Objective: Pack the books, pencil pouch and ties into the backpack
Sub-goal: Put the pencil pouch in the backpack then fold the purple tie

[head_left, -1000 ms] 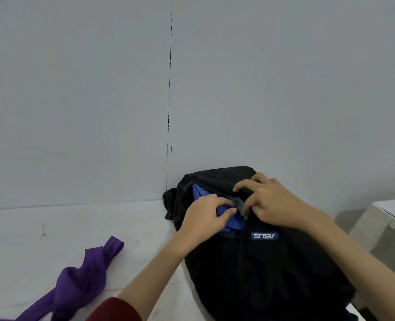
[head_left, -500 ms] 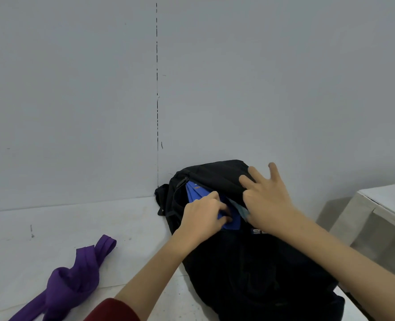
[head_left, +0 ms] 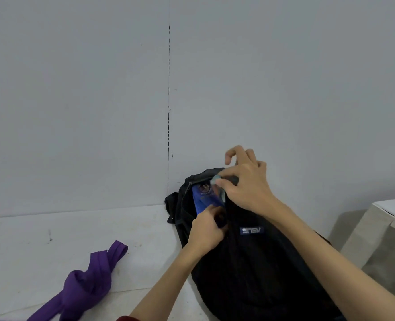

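Far left, low on the pale, scuffed table: a purple tie, soft woven cloth, knotted into a fat loop with a flat folded end pointing up-right and a long tail running off the bottom-left edge. Well apart from the bag.

Behind, a smooth grey wall, split by a thin dashed vertical seam.

Centre-right, standing on the table against the wall: a black fabric backpack, matte and slumped, rounded at the top, with a small blue logo patch stitched upside-down on its front. Top zipper parted; inside the mouth, a blue glossy book, flat and rectangular, a dark round emblem on its cover, tilted and partly sunk into the opening.

Left hand at the lower end of the opening, fingers curled, pinching the book's lower edge and the dark fabric beside it; bare forearm, dark red sleeve at the bottom edge.

Right hand above the bag's top rim, thumb and forefinger pinching a small pale blue-green object, blurred, too unclear to name; remaining fingers bent and lifted free.

Far right: a pale blocky corner of another surface, matte, sharp-edged.
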A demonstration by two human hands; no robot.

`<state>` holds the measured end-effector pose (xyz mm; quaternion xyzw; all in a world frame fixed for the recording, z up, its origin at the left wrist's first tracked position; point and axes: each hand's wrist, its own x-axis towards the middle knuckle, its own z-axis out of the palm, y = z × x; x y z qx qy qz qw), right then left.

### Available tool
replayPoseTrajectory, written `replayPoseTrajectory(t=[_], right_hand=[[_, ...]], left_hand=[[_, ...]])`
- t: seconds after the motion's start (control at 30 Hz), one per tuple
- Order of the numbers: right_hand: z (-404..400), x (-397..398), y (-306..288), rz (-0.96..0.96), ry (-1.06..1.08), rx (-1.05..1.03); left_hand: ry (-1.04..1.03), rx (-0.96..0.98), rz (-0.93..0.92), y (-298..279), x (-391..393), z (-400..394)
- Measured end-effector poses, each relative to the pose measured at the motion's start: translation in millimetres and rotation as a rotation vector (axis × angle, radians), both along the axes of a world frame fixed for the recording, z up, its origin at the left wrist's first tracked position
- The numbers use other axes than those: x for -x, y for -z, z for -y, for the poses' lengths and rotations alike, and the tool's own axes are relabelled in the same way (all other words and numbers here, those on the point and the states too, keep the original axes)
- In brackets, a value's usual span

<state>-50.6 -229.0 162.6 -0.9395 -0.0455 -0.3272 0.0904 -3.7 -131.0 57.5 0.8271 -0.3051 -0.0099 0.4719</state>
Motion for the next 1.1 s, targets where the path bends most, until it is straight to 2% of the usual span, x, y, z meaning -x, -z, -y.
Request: replayPoseTrajectory(t=[0.07,0.13,0.2,0.3,0.37,0.53,0.6,0.7,0.77,0.83,0.93,1.1], right_hand=[[-20,-3,-10,-0.091,-0.17,0.088],[-25,0,-8,-0.204,-0.23,0.194],[-15,8,-1,-0.29,-0.224,0.214],[5,16,12,-0.479,-0.269,0.128],[11,19,16,-0.56,-0.322,0.037],[6,17,16,-0.772,-0.348,0.048],[4,5,12,-0.655,-0.267,0.1],[0,-16,7,-0.443,-0.016,0.373],[-4,-29,9,-0.395,0.099,0.561],[-7,-39,14,-0.405,0.181,0.657],[-4,-54,20,-0.397,0.267,0.664],[5,-69,24,-0.413,0.32,0.488]], left_hand=[[-0.002,0.235,-0.313,-3,-3,-12],[-0.021,0.355,-0.562,-1,-6,-26],[-0.038,0.46,-0.704,1,-9,-36],[-0.099,0.619,-0.77,-2,-21,-45],[-0.12,0.576,-0.778,-5,-28,-47],[-0.024,0.47,-0.782,-13,-36,-40],[0.048,0.421,-0.762,-15,-38,-41],[0.107,0.379,-0.75,-16,-41,-42],[0.065,0.356,-0.764,-19,-47,-38],[0.012,0.284,-0.727,-25,-53,-31],[-0.015,0.141,-0.555,-31,-62,-20],[-0.093,0.078,-0.303,-23,-64,-6]])
